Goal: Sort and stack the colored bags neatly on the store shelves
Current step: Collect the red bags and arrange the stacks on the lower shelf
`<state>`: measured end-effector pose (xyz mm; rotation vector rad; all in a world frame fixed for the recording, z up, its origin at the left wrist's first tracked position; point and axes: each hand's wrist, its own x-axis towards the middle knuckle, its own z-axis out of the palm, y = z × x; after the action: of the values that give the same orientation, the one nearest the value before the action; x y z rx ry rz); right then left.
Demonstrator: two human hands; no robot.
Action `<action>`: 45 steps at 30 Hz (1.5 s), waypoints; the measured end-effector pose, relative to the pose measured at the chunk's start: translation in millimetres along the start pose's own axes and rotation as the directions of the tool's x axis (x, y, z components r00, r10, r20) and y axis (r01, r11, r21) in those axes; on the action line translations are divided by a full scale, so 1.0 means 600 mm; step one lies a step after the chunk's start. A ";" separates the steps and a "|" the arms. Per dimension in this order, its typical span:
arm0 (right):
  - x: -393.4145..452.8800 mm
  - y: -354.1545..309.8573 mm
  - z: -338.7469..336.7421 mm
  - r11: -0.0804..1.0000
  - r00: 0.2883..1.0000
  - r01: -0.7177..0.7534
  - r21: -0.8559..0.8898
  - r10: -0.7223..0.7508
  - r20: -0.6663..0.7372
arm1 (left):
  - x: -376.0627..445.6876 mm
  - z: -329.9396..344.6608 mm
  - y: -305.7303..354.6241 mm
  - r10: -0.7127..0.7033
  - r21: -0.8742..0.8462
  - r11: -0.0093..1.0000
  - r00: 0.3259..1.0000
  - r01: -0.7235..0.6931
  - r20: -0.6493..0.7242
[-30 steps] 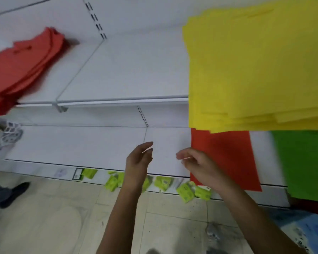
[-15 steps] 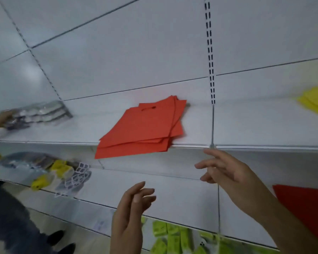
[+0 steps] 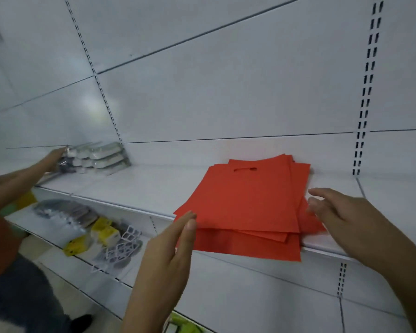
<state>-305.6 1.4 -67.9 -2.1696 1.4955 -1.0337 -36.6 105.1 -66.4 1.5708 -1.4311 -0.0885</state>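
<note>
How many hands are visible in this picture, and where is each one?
3. The left hand is at the red bags' front left corner; the right hand is at their right edge; another person's hand touches grey packs far left. Others may be outside the view.

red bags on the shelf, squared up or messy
Messy: the red bags lie fanned, edges and corners offset, and the lowest ones overhang the shelf front edge.

On the shelf (image 3: pixel 142 191) before me the bags (image 3: pixel 247 207) lie stacked, overhanging its front edge, my left hand (image 3: pixel 168 255) at their left corner and my right hand (image 3: pixel 346 219) just right of them, perhaps touching; packets (image 3: pixel 101 156) sit far left.
</note>
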 end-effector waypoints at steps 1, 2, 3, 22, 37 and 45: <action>0.011 0.004 0.008 1.000 1.000 -0.009 -0.010 0.010 0.025 | 0.022 0.007 -0.009 0.006 0.073 0.997 0.999 -0.009 0.049; 0.020 0.009 0.017 1.000 0.998 -0.019 -0.019 0.020 0.057 | 0.043 0.015 -0.017 0.012 0.125 0.992 0.996 -0.023 0.086; 0.028 0.013 0.023 0.999 0.996 -0.030 -0.025 0.032 0.087 | 0.064 0.024 -0.026 0.011 0.161 0.987 0.992 -0.031 0.124; 0.051 0.035 0.018 0.928 0.948 -0.311 0.203 0.318 -0.001 | 0.172 0.150 -0.045 0.168 0.155 0.928 0.753 -0.338 0.636; 0.035 0.032 0.027 0.924 0.924 -0.318 0.213 0.353 -0.150 | 0.205 0.128 -0.065 0.115 0.266 0.893 0.755 -0.363 0.646; 0.029 0.047 0.028 0.917 0.925 -0.308 0.255 0.350 -0.144 | 0.235 0.127 -0.073 0.047 -0.039 0.999 0.876 -0.032 0.481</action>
<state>-309.5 -28.3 -90.2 -1.6292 1.6601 -1.2420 -9.2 -58.7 -61.8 1.5577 -1.8342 -0.5075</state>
